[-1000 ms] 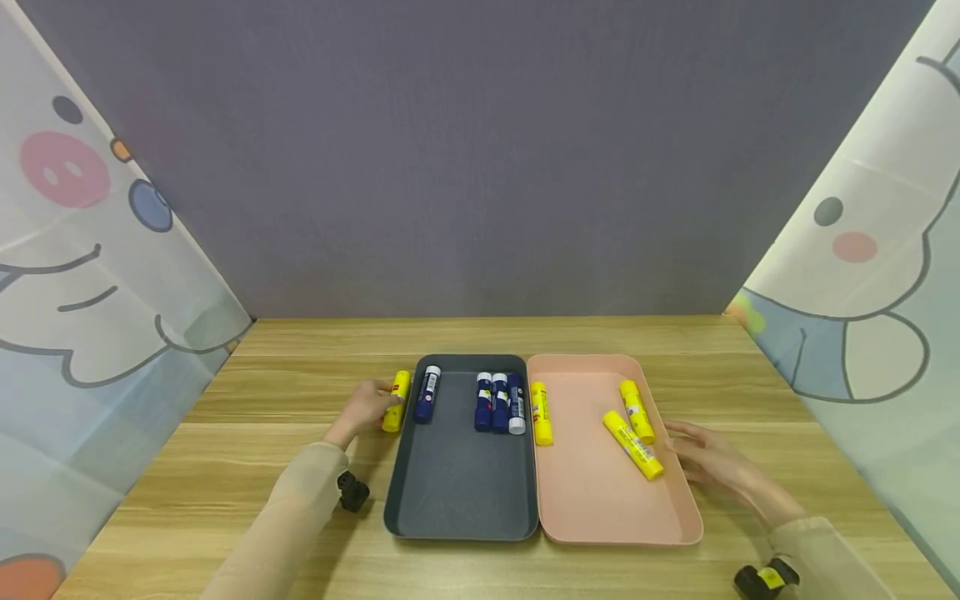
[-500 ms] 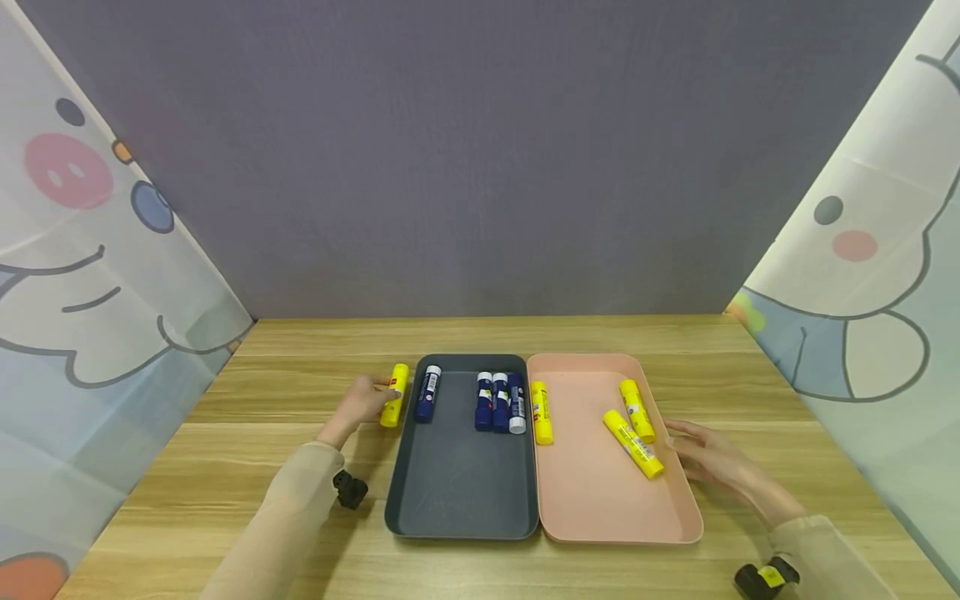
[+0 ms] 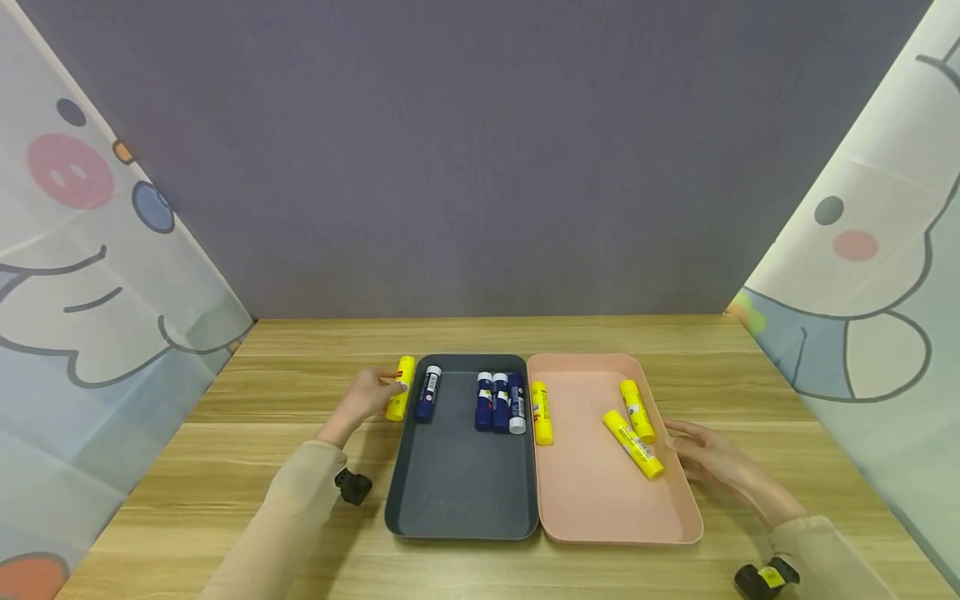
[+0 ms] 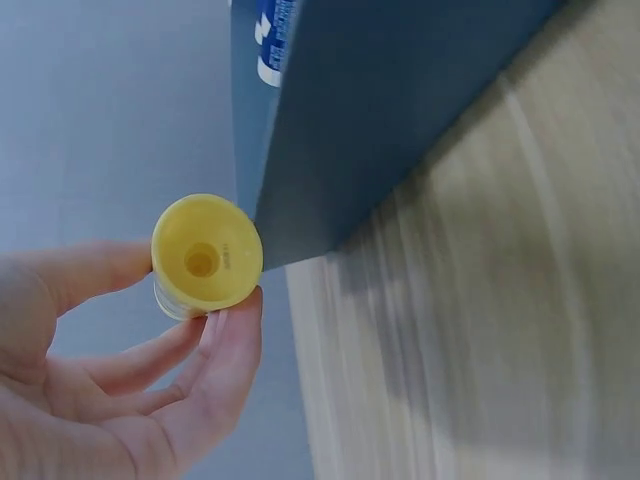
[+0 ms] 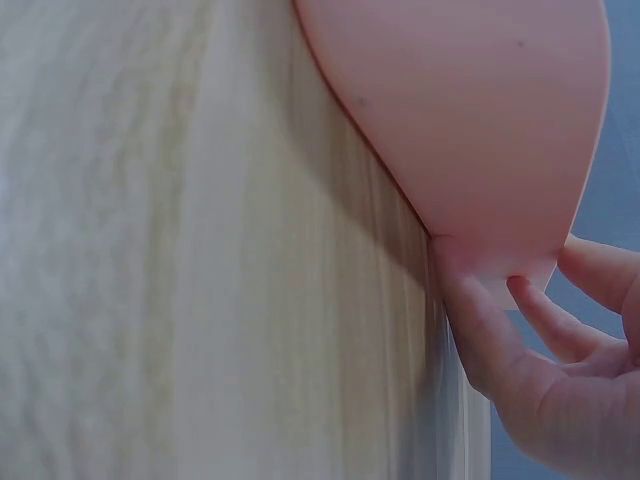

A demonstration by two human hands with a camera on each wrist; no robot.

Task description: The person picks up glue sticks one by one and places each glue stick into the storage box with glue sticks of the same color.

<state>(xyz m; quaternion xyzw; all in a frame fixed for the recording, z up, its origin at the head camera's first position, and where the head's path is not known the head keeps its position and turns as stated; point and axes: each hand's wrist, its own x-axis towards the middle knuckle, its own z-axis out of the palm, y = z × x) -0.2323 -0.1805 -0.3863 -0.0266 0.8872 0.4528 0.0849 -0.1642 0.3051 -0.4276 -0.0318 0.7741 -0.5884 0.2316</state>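
Observation:
In the head view my left hand pinches a yellow glue stick between thumb and fingers, just outside the left rim of the dark grey tray. Its round hollow end faces the left wrist camera, close by the tray's outer wall. My right hand touches the right side of the pink tray; in the right wrist view its fingertips lie against the outer wall and the thumb is at the rim. A blue glue stick with a white cap lies inside the grey tray's left side.
Several more blue glue sticks lie side by side along the grey tray's right wall. The pink tray holds a yellow glue stick at its left and two yellow glue sticks at its right. Both trays stand edge to edge on a wooden table.
My left hand has raised the yellow glue stick, moving it slightly away from me and then toward the grey tray's rim. The right hand and both trays stay in place.

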